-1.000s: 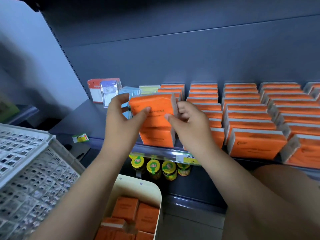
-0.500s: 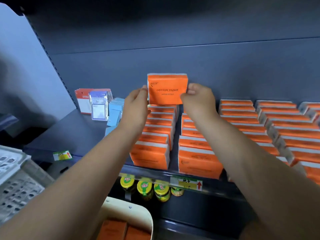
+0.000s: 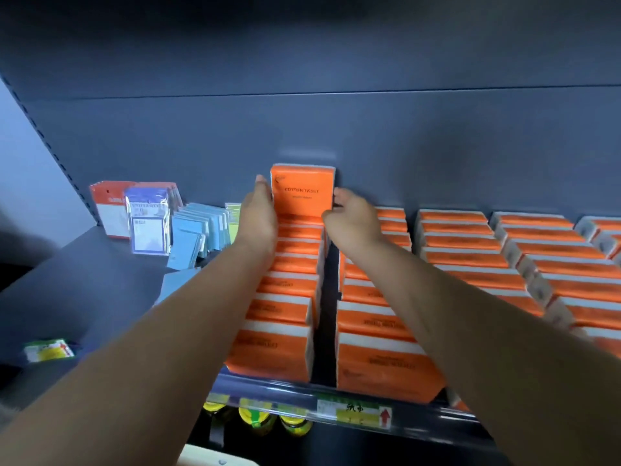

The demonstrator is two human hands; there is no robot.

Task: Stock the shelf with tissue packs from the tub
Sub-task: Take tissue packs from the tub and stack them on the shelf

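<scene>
An orange tissue pack (image 3: 302, 191) stands upright at the back of the leftmost row of orange packs (image 3: 285, 290), close to the shelf's back wall. My left hand (image 3: 257, 216) lies flat against its left side with the fingers straight. My right hand (image 3: 351, 220) pinches its right edge with curled fingers. More rows of orange packs (image 3: 470, 250) fill the dark shelf (image 3: 100, 284) to the right. Only a cream rim of the tub (image 3: 205, 460) shows at the bottom edge.
Blue packets (image 3: 198, 230) and bagged items (image 3: 148, 220) stand on the shelf's left part. A price label (image 3: 356, 412) sits on the shelf's front rail. Jars with yellow lids (image 3: 257, 420) stand on the shelf below.
Both hands have carried the pack from the front of the shelf up and back to the rear of the left row. My view has moved closer, and the tub has dropped almost out of sight.
</scene>
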